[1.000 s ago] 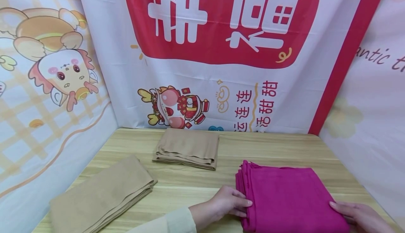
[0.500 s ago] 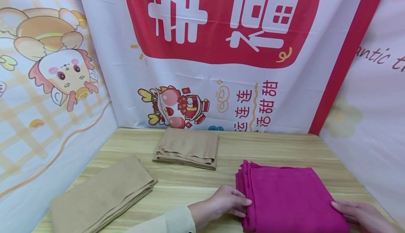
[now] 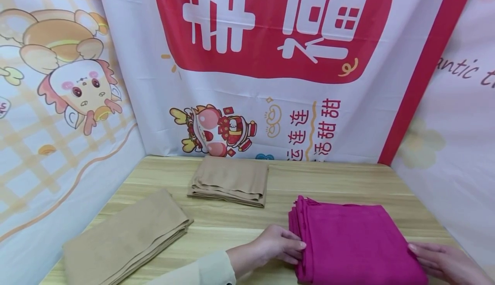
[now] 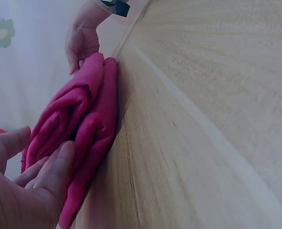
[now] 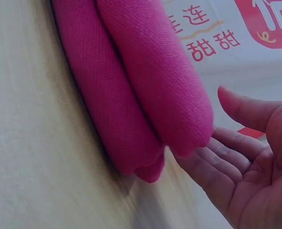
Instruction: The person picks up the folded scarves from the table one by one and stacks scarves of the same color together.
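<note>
A folded magenta knit cloth lies in layers on the wooden table at the right of the head view. My left hand is at its left edge. In the left wrist view, that hand's fingers touch the rolled folds, and the thumb stands apart from them. At the cloth's right edge is my right hand. The right wrist view shows this hand's fingers extended beside the doubled edge, with the thumb raised away. Whether those fingertips touch the cloth is hard to tell.
Two folded tan cloths rest on the table: a smaller one at the back, a longer one at the left front. A printed white and red curtain hangs behind, with printed sheets on both sides.
My right hand has drawn slightly to the right, away from the cloth's edge. The left hand has shifted a little left. The cloth stays in place.
</note>
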### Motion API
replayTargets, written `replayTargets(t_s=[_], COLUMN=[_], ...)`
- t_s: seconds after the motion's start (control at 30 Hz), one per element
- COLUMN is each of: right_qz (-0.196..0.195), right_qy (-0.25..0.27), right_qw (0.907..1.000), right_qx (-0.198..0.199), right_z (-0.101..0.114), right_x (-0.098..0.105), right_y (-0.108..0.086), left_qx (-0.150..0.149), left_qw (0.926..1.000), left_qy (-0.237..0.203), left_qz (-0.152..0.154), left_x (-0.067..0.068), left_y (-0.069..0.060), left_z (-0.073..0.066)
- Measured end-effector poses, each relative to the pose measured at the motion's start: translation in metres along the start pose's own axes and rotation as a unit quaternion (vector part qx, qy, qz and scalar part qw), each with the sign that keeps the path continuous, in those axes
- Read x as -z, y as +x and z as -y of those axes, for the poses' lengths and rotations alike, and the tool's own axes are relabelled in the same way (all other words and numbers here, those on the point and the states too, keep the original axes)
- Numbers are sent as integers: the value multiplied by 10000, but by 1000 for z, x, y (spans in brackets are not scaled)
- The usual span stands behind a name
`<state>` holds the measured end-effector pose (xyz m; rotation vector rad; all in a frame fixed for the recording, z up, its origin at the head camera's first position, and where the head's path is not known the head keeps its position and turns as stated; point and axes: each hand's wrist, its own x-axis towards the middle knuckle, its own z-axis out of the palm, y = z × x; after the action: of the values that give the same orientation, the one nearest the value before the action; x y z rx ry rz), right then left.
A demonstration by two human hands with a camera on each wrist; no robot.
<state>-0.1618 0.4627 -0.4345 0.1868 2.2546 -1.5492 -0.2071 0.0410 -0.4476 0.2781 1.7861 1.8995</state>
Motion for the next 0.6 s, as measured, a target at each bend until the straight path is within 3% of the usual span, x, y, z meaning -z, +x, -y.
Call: replayTargets(t_s=[0.23, 0.3, 0.47, 0.6], right_qz=[-457, -337, -45, -676], right_qy=[562, 933, 1629, 1364], right_qw=[9973, 9950, 9791, 9770], right_qx=[-118, 117, 1220, 1496], right_z=[10, 11, 12, 23], right_x=[3, 6, 6, -5], right_y=[-4, -6, -12, -14], left_qx=[-66, -119, -317, -442], left_qw=[9999, 9998, 9994, 9988], left_qy=[105, 109, 89, 194], left_qz=[-71, -96, -58, -87], left_x=[6, 8, 16, 25], left_y=[-7, -8, -13, -17], left_z=[-7, -9, -14, -19])
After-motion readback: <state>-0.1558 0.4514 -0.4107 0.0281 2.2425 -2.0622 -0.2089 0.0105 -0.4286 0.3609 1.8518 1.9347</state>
